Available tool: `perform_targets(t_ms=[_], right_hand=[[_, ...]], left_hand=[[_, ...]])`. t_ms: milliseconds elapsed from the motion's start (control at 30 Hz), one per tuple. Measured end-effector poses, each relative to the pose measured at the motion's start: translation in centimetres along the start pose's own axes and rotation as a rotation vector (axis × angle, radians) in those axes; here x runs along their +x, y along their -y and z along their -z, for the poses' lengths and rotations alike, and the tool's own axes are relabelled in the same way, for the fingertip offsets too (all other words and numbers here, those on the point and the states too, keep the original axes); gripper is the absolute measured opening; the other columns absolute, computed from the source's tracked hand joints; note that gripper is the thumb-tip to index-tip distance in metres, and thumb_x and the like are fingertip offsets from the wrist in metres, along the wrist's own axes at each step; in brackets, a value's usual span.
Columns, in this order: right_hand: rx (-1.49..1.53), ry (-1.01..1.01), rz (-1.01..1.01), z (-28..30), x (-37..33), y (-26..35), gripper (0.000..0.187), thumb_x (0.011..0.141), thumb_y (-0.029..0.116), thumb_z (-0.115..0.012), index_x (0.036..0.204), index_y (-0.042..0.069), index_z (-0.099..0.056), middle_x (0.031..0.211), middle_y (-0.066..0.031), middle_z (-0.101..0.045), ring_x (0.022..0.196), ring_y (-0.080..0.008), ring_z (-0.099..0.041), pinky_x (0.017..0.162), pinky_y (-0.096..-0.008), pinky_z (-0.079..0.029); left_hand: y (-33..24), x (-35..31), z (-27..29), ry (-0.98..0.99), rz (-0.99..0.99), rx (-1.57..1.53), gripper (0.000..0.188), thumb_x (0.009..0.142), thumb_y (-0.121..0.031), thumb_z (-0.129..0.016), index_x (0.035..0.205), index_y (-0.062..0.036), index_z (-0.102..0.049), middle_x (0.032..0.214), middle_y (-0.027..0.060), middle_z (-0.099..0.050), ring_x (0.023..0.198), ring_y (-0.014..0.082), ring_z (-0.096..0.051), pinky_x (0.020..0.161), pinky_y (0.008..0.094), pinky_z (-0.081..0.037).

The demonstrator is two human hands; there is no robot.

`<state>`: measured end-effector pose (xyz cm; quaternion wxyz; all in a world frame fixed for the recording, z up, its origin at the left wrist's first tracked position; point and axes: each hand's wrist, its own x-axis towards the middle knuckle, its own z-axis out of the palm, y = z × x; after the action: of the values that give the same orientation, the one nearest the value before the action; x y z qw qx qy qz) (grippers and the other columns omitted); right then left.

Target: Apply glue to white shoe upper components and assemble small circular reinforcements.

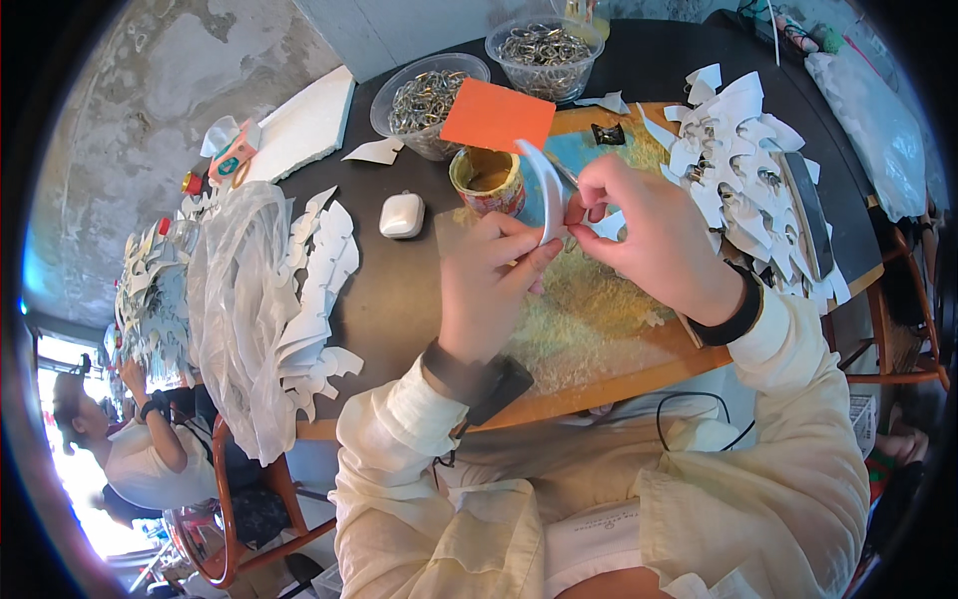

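Note:
My left hand pinches the lower end of a curved white strip, which stands upright above the work board. Close on its right, my right hand has its thumb and fingers pressed together at the strip's lower end; whether they grip its edge or something small is hidden. Just behind the strip stands an open tin with brownish residue inside. An orange card rises behind that tin.
Two clear tubs hold metal rings, the left tub and the right tub. White cut pieces pile up at right, with more beside a plastic bag. A white earbud case lies left. Another person sits far left.

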<state>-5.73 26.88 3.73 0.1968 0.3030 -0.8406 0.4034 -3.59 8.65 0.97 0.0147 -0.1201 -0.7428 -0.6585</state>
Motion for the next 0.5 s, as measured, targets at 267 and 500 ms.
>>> perform_targets(t_ms=[267, 500], right_hand=[[-0.084, 0.049, 0.097, 0.26, 0.0, -0.08, 0.029, 0.07, 0.003, -0.067, 0.084, 0.008, -0.042, 0.069, -0.0059, -0.054, 0.066, -0.0265, -0.055, 0.055, -0.0359, -0.044], [-0.234, -0.057, 0.239, -0.45, -0.46, -0.11, 0.027, 0.068, 0.003, -0.068, 0.083, 0.007, -0.045, 0.072, -0.0066, -0.053, 0.07, -0.0256, -0.056, 0.057, -0.0347, -0.046]], left_hand=[[-0.02, 0.04, -0.06, 0.037, 0.068, 0.016, 0.021, 0.087, -0.017, -0.066, 0.098, 0.0009, -0.067, 0.079, 0.001, -0.054, 0.056, 0.0058, -0.051, 0.05, 0.0207, -0.043], [0.46, 0.22, 0.02, 0.099, 0.317, -0.274, 0.033, 0.091, -0.027, -0.061, 0.104, 0.003, -0.063, 0.079, 0.0024, -0.06, 0.053, 0.0038, -0.045, 0.049, 0.0211, -0.045]])
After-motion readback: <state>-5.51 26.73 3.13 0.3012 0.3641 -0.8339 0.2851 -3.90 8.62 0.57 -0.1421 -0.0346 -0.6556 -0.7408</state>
